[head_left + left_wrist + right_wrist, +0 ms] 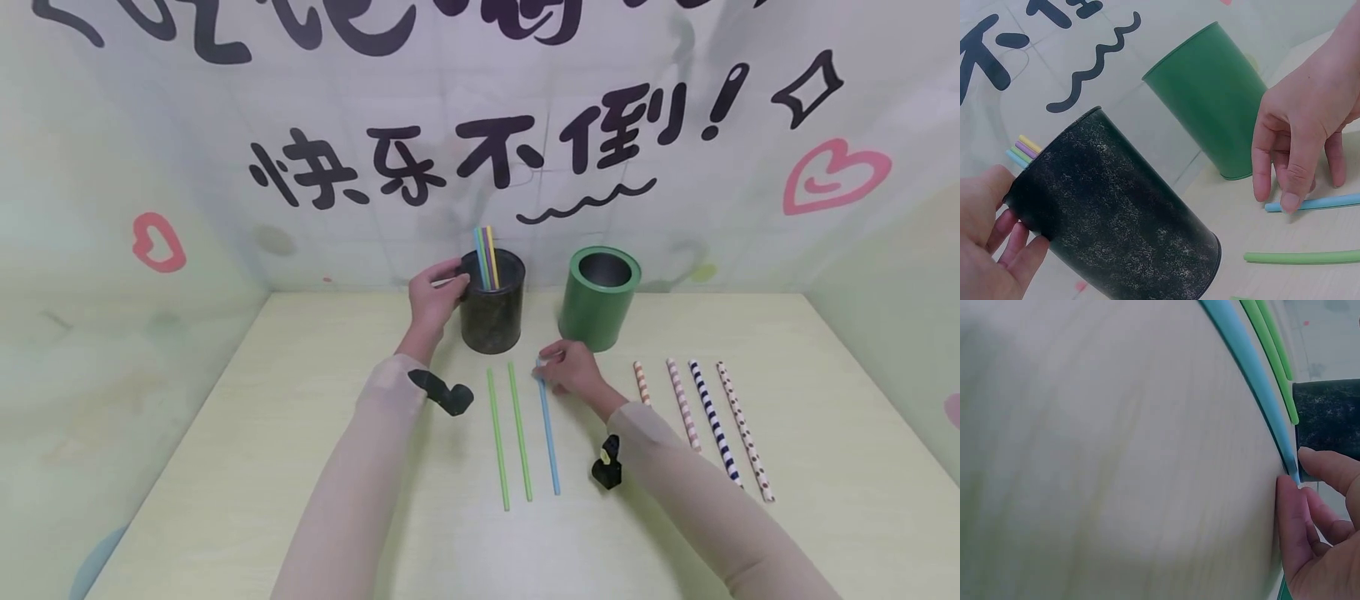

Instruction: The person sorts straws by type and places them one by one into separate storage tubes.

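My left hand [433,298] holds the left side of a dark, scuffed can [491,323] near its rim, with fingertips against the outer wall in the left wrist view. Several plain coloured straws [486,258] stand in that can, leaning on its rim. My right hand [573,371] is at the far end of a light blue straw [550,442], its fingers on both sides of the tip in the right wrist view. The blue straw [1329,202] lies along the table. Left of it, two green straws [498,442] lie roughly parallel.
A green can [597,304] stands behind my right hand, its dark inside visible. Several patterned straws, including a navy-striped straw [716,421] and a dotted straw [745,432], lie right of my right forearm. A white printed backdrop [360,242] rises behind the table [247,467].
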A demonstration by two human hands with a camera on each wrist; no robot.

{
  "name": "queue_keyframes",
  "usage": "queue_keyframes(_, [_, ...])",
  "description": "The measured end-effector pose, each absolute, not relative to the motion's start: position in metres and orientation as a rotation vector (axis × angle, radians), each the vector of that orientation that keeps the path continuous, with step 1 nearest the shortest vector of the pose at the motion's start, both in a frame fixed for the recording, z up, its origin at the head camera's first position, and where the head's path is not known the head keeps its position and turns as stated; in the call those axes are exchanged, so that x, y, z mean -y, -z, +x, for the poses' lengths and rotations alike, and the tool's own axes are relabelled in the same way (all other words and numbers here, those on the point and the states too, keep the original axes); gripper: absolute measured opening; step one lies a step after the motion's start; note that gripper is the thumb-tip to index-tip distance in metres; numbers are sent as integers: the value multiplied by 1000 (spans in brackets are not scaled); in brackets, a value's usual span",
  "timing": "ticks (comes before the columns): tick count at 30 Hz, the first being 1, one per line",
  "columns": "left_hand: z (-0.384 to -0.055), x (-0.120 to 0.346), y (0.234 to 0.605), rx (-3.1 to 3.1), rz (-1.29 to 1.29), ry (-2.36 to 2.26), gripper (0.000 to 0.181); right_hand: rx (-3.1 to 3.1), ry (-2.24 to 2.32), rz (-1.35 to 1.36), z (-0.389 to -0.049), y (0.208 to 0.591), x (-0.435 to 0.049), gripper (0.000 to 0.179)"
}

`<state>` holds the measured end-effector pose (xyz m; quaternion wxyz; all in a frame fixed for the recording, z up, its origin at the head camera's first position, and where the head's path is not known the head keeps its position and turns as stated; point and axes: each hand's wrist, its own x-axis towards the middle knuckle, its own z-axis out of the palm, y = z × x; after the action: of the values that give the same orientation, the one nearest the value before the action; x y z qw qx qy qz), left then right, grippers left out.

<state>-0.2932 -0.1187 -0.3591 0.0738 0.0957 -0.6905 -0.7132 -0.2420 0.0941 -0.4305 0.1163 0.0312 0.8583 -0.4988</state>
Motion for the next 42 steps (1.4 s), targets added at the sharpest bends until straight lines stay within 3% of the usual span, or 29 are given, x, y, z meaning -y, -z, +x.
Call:
queue_keyframes(29, [-292,118,359,2096,292,2116,34,-2559,1449,144,-238,428,-90,25])
queue_keyframes(42, [-291,118,357,2110,313,2115,34,-2517,1685,66,-249,410,-89,25])
